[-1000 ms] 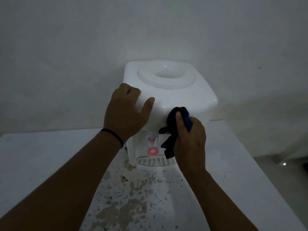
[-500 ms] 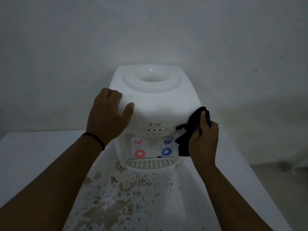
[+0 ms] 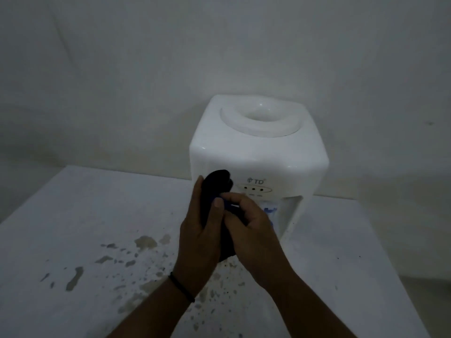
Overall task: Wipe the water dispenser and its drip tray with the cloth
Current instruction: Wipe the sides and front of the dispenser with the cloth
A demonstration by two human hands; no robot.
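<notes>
A white tabletop water dispenser point(image 3: 258, 152) stands on the table against the wall, its round bottle well on top. The dark blue cloth point(image 3: 218, 185) is bunched in front of the dispenser's lower left front. My left hand point(image 3: 200, 237) holds the cloth from the left, with a black band on the wrist. My right hand point(image 3: 253, 230) grips the same cloth from the right, fingers curled over it. Both hands cover the taps and the drip tray; only a bit of the blue tap point(image 3: 269, 211) shows.
The white table point(image 3: 80, 215) carries brown stains and specks point(image 3: 144, 242) in front of the dispenser. A plain white wall point(image 3: 146, 69) rises right behind. The table's right edge drops to the floor point(image 3: 429, 301).
My left hand left the dispenser's top corner and came down to the cloth. My right hand brought the cloth from the right side to the front left. The view shifted left.
</notes>
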